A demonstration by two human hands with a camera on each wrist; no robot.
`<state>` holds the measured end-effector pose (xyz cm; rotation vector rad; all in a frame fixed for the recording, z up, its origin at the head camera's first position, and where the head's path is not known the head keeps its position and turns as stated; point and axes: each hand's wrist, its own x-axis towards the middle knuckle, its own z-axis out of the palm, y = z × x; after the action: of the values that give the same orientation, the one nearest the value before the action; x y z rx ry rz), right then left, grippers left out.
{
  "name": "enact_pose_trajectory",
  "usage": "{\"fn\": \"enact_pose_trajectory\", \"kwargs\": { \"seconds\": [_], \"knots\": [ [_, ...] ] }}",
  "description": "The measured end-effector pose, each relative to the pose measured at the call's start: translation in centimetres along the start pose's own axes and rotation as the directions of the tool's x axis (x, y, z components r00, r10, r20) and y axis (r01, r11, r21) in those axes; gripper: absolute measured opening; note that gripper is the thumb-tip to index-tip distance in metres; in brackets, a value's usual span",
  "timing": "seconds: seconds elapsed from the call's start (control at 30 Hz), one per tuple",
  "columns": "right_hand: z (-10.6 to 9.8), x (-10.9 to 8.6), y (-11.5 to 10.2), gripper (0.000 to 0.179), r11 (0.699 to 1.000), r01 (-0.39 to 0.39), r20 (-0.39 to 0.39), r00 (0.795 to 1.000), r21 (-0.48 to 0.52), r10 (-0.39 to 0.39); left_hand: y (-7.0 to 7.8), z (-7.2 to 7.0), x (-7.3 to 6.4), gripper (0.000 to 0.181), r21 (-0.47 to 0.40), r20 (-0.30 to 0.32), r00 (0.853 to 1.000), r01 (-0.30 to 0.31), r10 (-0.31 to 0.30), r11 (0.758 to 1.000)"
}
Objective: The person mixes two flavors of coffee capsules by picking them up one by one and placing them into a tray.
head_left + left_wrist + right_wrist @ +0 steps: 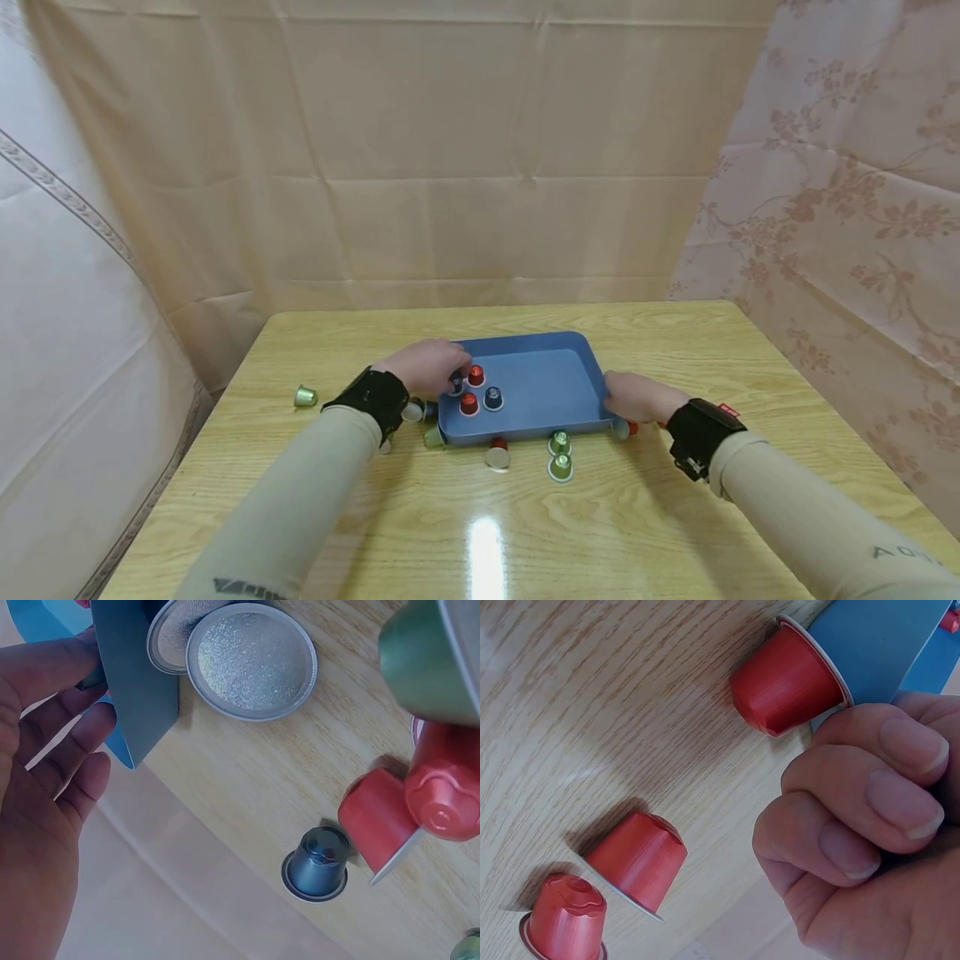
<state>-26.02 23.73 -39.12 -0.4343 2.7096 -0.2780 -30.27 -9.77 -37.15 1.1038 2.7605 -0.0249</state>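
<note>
My left hand (427, 367) reaches over the left end of a blue tray (540, 375) and pinches a dark blue coffee capsule (456, 383) just inside the rim. The fingers partly hide it. Next to it in the tray stand two red capsules (476, 376) and another dark blue capsule (492, 398). At the tray's right end, my right hand (639, 396) grips the rim. Its fingers are curled in the right wrist view, where a red capsule (791, 679) lies against the tray's outer wall.
Two green capsules (560, 467) stand before the tray, beside a tipped red capsule (498, 454) showing its foil lid. A green capsule (305, 397) lies far left. More capsules crowd the tray's left side, including a dark blue one (318, 862). Red capsules (637, 862) lie on the right.
</note>
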Motion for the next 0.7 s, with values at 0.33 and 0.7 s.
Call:
{"fn": "enact_pose_trajectory", "kwargs": {
  "seconds": [0.33, 0.7],
  "knots": [
    [-0.06, -0.23, -0.14, 0.025, 1.0, 0.007, -0.005, 1.0, 0.001, -0.007, -0.14, 0.09, -0.11, 0.018, -0.032, -0.01, 1.0, -0.001, 0.0, 0.999],
    [-0.16, -0.27, -0.2, 0.027, 1.0, 0.004, 0.005, 1.0, 0.005, -0.004, -0.47, -0.27, -0.65, 0.016, -0.075, 0.0, 1.0, 0.009, -0.009, 0.997]
  ]
}}
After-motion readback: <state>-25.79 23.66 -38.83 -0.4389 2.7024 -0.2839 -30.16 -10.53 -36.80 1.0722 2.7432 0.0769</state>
